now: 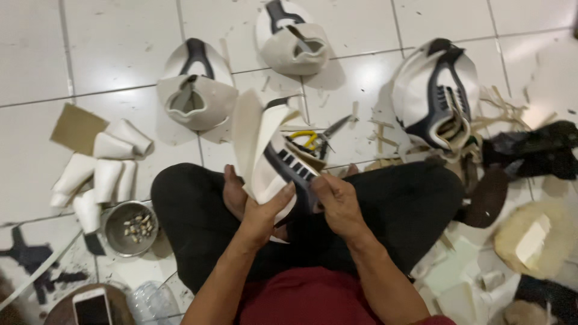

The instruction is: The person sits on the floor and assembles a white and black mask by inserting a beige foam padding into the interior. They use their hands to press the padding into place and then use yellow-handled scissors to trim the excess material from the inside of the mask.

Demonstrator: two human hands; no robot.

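While the person sits cross-legged on the tiled floor (120,42), both hands grip the shoe upper (271,153) above the lap, left hand (260,215) at seven o'clock, right hand (338,201) at four. It looks light, floppy; best pinched along the edges.

Left hand (260,212), right hand (339,203) grip white shoe upper (269,150) over lap.

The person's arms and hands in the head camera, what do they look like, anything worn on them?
Both forearms are bare from the elbows down, with no sleeves reaching them. The left hand and right hand wear no gloves, and no rings, watch or bracelets show. Fingernails are short. The only clothing near the arms is a dark red top at the bottom edge and black trousers.
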